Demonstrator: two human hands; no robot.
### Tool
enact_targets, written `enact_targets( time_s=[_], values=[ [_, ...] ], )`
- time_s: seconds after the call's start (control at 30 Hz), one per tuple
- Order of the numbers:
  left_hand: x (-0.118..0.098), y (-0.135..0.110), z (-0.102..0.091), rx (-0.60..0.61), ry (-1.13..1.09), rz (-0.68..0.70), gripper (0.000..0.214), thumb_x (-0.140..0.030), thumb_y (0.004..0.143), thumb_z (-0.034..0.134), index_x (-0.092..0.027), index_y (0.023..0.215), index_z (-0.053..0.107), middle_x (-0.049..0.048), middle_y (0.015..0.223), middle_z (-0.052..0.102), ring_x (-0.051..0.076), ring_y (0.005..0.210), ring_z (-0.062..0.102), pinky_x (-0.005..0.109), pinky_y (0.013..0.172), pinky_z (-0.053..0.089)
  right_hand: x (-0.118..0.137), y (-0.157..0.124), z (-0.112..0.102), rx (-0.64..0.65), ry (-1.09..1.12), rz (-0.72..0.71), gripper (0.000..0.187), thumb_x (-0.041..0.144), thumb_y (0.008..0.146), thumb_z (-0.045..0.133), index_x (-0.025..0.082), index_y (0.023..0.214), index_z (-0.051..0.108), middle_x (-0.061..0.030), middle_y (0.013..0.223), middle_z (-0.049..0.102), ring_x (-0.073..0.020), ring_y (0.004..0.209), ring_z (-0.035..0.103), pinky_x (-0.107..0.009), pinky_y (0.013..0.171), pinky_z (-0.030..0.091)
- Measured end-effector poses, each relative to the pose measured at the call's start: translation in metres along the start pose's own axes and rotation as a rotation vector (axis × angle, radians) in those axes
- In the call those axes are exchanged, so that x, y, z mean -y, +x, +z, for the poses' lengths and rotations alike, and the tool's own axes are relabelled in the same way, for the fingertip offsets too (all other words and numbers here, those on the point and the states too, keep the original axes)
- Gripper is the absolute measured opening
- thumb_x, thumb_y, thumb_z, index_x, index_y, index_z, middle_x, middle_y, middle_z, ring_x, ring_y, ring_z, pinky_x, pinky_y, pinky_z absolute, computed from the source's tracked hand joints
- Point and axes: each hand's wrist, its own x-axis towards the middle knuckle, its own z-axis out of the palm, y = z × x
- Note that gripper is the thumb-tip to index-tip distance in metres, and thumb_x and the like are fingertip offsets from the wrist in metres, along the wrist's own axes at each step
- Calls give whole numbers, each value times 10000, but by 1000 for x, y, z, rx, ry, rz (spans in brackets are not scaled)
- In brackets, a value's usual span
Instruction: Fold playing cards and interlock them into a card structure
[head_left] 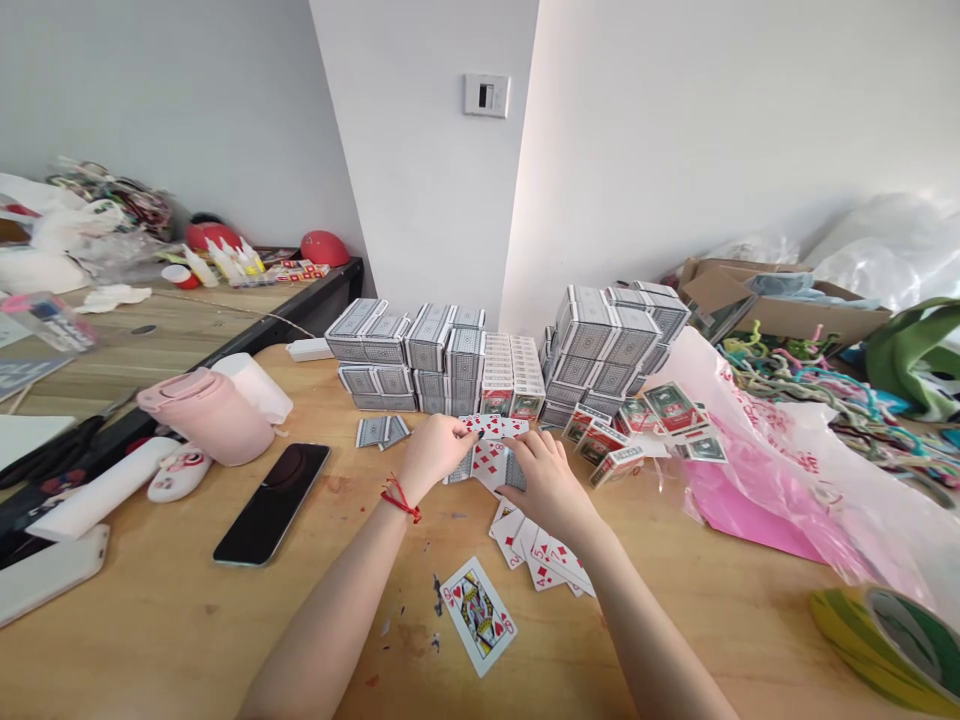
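My left hand (441,447), with a red cord at its wrist, is closed, its thumb and finger pinching the left end of some red-suited playing cards (491,427). Beneath them a diamond card (489,461) faces up, with patterned card backs at its sides. At the right end, my right hand (546,474) has its thumb and fingers closed on the cards there; its fingertips are partly hidden. Toward me, several fanned diamond cards (541,558) lie face up beside the right forearm. A queen of hearts (480,614) rests alone on the wooden table.
Behind the hands stand grey-backed card blocks (375,345), upright card boxes (513,375) and a taller block stack (611,345). Loose card boxes (604,445) lie to the right. A phone (273,504) and pink cup (214,415) are at left; a tape roll (862,655) is at front right.
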Motion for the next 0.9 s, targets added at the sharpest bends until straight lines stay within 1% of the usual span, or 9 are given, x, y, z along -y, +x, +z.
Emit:
enact_targets(
  time_s=[0.17,0.37,0.5,0.63,0.77,0.9],
  values=[
    [3,2,-3,37,-17,-13,385,-369,691,504,-182,398,340,-52,411,206,87,424,195,255,479,141,0,0,2,-8,13,-6,510,273,695,656,188,1162,469,-108,1026,525,-285,957,436,-420,772,394],
    [2,3,-9,87,-66,-43,385,-361,692,501,-186,387,346,-54,416,196,85,436,196,252,472,141,0,0,2,-13,32,-5,480,316,735,613,184,1171,460,-110,1026,529,-283,956,437,-424,776,398],
    [4,4,-11,99,-82,-39,374,-370,685,517,-180,386,399,-53,405,233,84,444,203,247,468,141,0,0,2,-21,40,-10,470,353,753,590,172,1167,464,-113,1018,532,-280,951,436,-431,780,400],
    [7,4,-11,129,-121,-13,359,-401,684,513,-165,420,454,-46,416,282,83,439,225,240,456,142,-2,0,1,-15,60,-25,450,354,748,593,192,1151,474,-99,1007,533,-270,938,444,-432,777,409],
    [10,5,-11,172,-141,-22,369,-429,683,504,-164,440,418,-46,444,254,83,453,222,235,450,148,-5,-1,1,-17,79,-40,460,348,731,618,190,1138,476,-98,1007,530,-274,950,447,-441,785,418],
    [15,6,-10,170,-163,-43,381,-445,686,488,-170,452,363,-46,475,221,82,470,201,238,453,140,-6,-1,2,-16,104,-54,488,350,717,635,204,1149,461,-96,1024,526,-284,966,448,-455,787,425]
  ],
)
